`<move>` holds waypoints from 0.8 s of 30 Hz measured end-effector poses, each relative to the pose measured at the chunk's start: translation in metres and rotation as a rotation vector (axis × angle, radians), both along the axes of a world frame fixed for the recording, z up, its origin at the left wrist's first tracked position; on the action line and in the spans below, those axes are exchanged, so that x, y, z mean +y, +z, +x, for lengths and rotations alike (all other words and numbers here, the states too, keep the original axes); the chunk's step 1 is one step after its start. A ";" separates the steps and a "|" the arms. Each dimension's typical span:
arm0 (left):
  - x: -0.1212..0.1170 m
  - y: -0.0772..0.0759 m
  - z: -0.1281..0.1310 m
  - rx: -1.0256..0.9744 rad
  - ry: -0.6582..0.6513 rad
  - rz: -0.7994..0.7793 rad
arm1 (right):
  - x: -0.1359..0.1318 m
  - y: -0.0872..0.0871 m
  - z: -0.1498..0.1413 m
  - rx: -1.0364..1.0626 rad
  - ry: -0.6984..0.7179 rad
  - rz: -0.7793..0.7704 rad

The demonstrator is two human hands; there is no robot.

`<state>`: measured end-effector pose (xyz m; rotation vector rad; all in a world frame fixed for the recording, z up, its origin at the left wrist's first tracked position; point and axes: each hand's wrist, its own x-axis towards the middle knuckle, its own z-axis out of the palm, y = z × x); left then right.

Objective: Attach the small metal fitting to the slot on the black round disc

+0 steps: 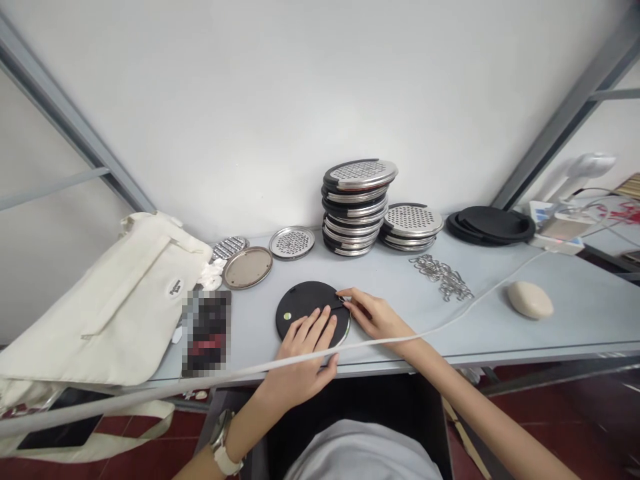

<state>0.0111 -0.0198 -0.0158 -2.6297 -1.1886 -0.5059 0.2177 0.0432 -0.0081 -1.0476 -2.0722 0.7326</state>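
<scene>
My left grip [304, 339] lies flat on a black disc [311, 299] near the front edge of the table [390, 283], fingers slightly spread and thumb apart; my right grip [376, 317] pinches a small metal clip [342, 300] between thumb and forefinger at the disc's right rim. The container at left is a cream bag [135, 300], slumped on the table; its contents are hidden. Behind the disc stand a tall stack [356, 208] and a short stack [413, 227] of perforated metal plates with black rims; loose plates [292, 242] lie farther left; at right are black round pieces [493, 223], a heap of metal hooks [443, 277] and a pale rounded object [530, 300]. A white cable [200, 381] stands in the way, crossing the view before my left grip and right forearm.
</scene>
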 end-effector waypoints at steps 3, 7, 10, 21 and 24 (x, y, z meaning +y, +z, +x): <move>0.000 0.000 0.000 -0.006 -0.004 0.016 | 0.001 -0.001 0.000 0.014 0.007 0.015; 0.000 0.001 0.000 -0.010 -0.005 0.025 | 0.001 -0.001 0.000 -0.003 0.008 0.009; 0.000 0.001 -0.001 -0.010 -0.006 0.020 | 0.001 -0.001 0.001 -0.016 0.004 0.003; 0.000 0.001 0.000 0.001 -0.005 0.001 | 0.001 -0.002 0.001 -0.025 0.001 -0.026; 0.000 0.001 0.000 -0.006 -0.003 0.013 | 0.001 -0.001 0.001 -0.028 0.001 -0.036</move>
